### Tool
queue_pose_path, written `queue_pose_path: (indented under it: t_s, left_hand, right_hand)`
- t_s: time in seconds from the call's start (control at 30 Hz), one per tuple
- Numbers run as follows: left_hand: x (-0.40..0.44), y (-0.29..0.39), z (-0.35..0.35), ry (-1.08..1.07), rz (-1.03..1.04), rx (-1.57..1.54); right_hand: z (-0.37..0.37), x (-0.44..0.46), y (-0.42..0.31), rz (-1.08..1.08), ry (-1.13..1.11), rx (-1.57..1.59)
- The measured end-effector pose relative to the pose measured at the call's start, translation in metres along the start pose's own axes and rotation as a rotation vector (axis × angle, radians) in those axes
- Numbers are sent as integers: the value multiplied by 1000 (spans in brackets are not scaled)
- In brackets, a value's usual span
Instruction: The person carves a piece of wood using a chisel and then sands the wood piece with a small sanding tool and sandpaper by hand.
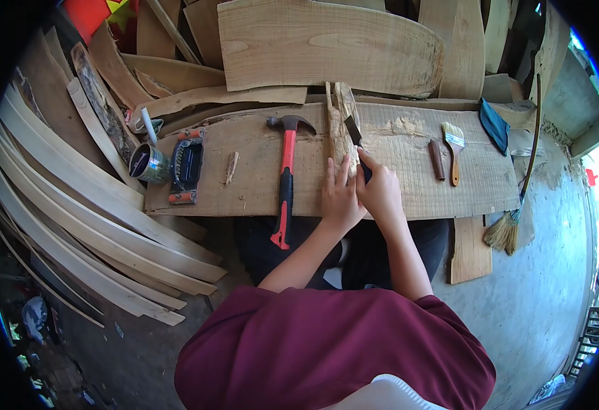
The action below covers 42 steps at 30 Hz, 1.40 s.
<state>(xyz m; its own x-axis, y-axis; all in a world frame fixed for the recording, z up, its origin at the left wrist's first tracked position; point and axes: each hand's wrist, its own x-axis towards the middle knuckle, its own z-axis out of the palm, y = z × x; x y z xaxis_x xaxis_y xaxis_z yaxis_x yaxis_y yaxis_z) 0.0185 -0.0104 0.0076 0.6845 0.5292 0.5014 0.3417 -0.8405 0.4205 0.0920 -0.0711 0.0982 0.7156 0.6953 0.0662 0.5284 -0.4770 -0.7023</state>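
While left hand [342, 198] spread on splintered wood [341, 109], right hand [380, 188] around flat-bladed tool [353, 130].

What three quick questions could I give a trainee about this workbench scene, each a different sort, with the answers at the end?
1. Multiple choice: which hand grips the dark-bladed tool?
A) left
B) right
C) neither

2. True or false: the hammer lies to the left of the rough wood strip.

3. Put these in order from left to right: paintbrush, blue cloth, black-and-orange block.

Key:
1. B, the right hand.
2. True.
3. Black-and-orange block, paintbrush, blue cloth.
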Motion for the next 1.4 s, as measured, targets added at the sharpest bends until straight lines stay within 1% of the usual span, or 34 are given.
queue_pose_path:
  t_s: [0.07,0.3,0.4,0.47,0.6,0.67,0.7,0.77,0.8,0.87,0.9,0.97,1.0,1.1,1.17,1.23,1.37,1.4]
  left_hand:
    - [0,-1,-1,-6,31,40]
    - [-1,-4,1,-15,18,6]
    - [-1,1,-2,-42,-4,-16]
    - [-2,-3,3,47,35,16]
    - [-1,-2,1,35,27,-2]
    - [0,2,-5,-11,16,22]
    - [0,1,-4,-12,15,22]
    - [-1,-1,-2,-21,2,5]
    - [-1,-2,0,-24,2,3]
    - [-1,-2,0,-13,-3,16]
    - [-1,-1,0,-14,-2,16]
    - [1,2,0,10,-28,-2]
    - [1,2,0,11,-27,-3]
    - [1,3,-1,36,-32,-35]
    - [1,3,-1,43,-30,-41]
    - [1,4,-1,27,-37,-47]
    - [2,3,-3,-9,-28,-26]
    - [2,2,-3,-7,-28,-27]
  right_hand:
    - [5,-2,6,-88,93,22]
    - [5,-17,15,-202,144,85]
    - [8,6,12,-154,121,69]
    - [9,17,7,-77,72,26]
    - [8,14,6,-8,9,51]
    - [16,-2,16,-205,129,38]
    - [15,-10,17,-204,128,38]
    - [8,-24,10,-118,71,45]
    - [6,-26,10,-114,70,45]
    - [3,-27,15,-150,148,161]
    - [1,-27,17,-149,149,162]
    - [-2,-26,24,45,90,194]
    - [-1,-22,33,132,9,166]
    - [7,-14,54,156,10,142]
    - [5,-12,51,146,2,116]
    - [4,-10,42,56,56,-4]
    - [-2,-13,22,53,68,45]
    - [-3,-14,20,5,81,78]
